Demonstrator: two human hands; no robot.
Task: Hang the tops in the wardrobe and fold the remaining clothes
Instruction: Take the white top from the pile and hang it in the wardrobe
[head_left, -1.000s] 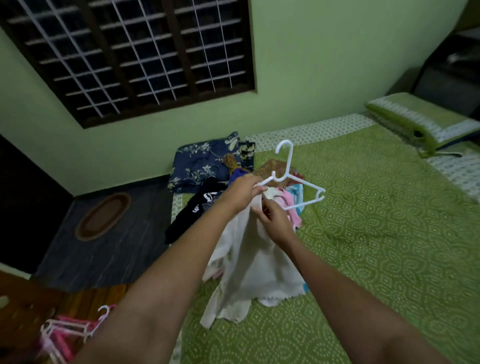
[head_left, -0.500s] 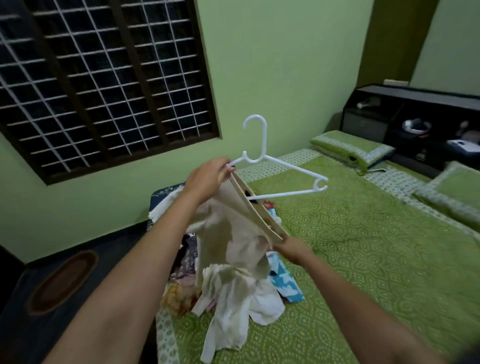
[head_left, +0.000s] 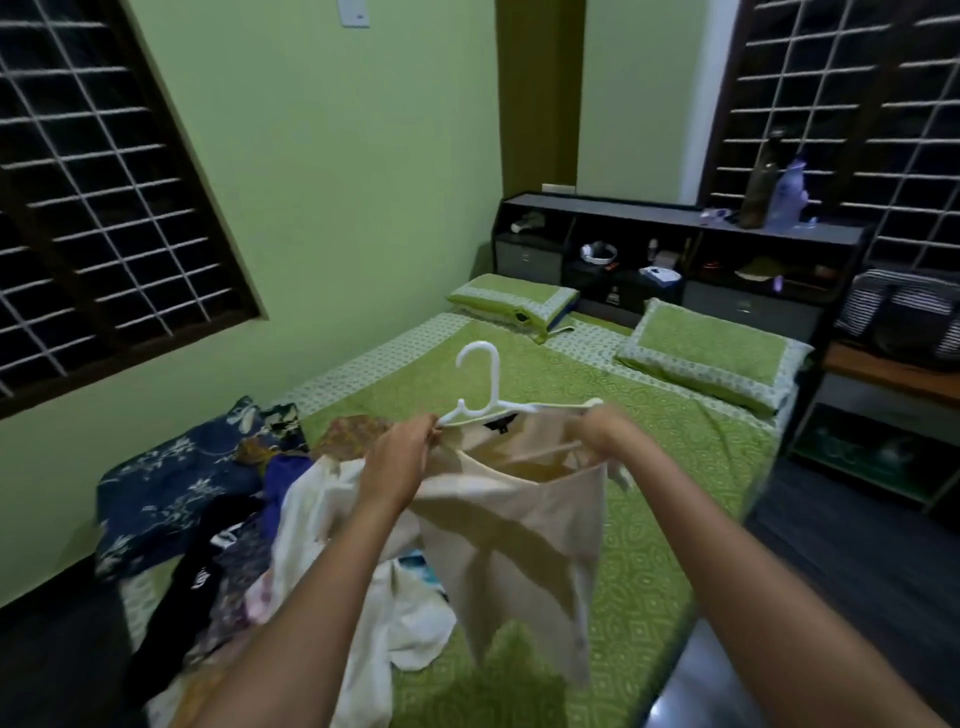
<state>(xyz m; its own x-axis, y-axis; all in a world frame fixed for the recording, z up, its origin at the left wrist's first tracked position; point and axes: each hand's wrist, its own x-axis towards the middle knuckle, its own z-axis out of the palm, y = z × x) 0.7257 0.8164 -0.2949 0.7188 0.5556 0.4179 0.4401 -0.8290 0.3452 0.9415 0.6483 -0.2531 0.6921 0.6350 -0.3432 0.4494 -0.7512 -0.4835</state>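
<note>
Hanging is underway: my left hand (head_left: 402, 457) and right hand (head_left: 605, 434) are pinching the cream top's (head_left: 519, 530) shoulders onto the white hanger (head_left: 485, 387) above the bed (head_left: 675, 519); next I'm needing both shoulders seated evenly.

Both forearms bare, no sleeves, no rings or watch visible.

Beige top (head_left: 524, 525) going onto a white plastic hanger (head_left: 485, 400), held up above the bed.

The hanger's arms sit inside the neckline, hook upright, dark label showing at the collar; the body hangs down creased. Beside it to the left, a loose heap of clothes (head_left: 234, 540) lies unfolded on the green bed (head_left: 675, 519): white, black, purple and navy floral pieces.
</note>
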